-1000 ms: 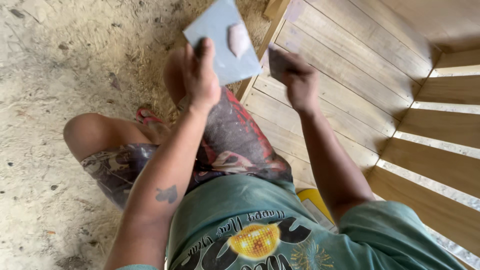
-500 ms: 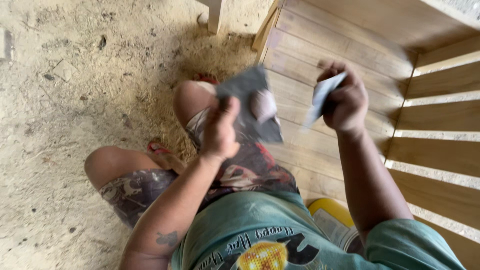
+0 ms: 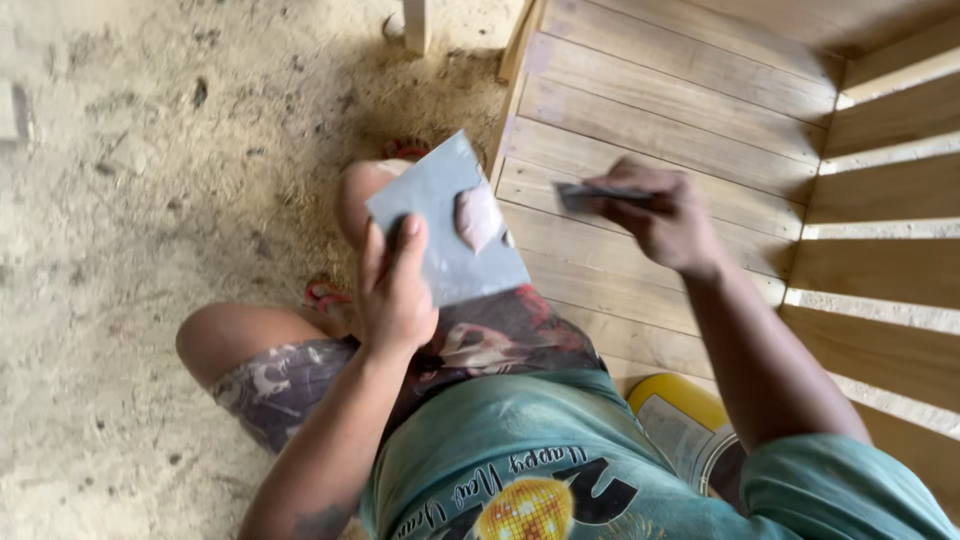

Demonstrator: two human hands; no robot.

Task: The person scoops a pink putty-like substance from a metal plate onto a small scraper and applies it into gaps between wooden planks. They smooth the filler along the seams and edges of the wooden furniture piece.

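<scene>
Since half a second ago, the grey board [image 3: 446, 222] has been turned face-up again, and the flat blade [image 3: 598, 191] has been swung from upright to nearly level over the planks.

The board is pinched in the left hand [image 3: 396, 288], thumb on top near its lower edge and the fingers curled beneath, so that its face is kept tilted up toward the camera. A pinkish lump of filler [image 3: 478, 217] is stuck on the board's right part, well apart from the thumb; the tilt and the clear grip seem chosen so the lump can be reached from the right side.

The blade is gripped in the right hand [image 3: 668, 222], fingers closed around its rear end, with the thin dark edge pointed left toward the board. It is blurred, so whether it touches the wood cannot be told. It is held just beside the board, above the wooden slats [image 3: 640, 100] of a piece of furniture laid on its side.

The person is crouched on a sandy floor [image 3: 150, 200], one knee [image 3: 360, 190] just under the board. A yellow can [image 3: 680, 425] is seen beside the right thigh, near the slats, within easy reach of the right arm.
</scene>
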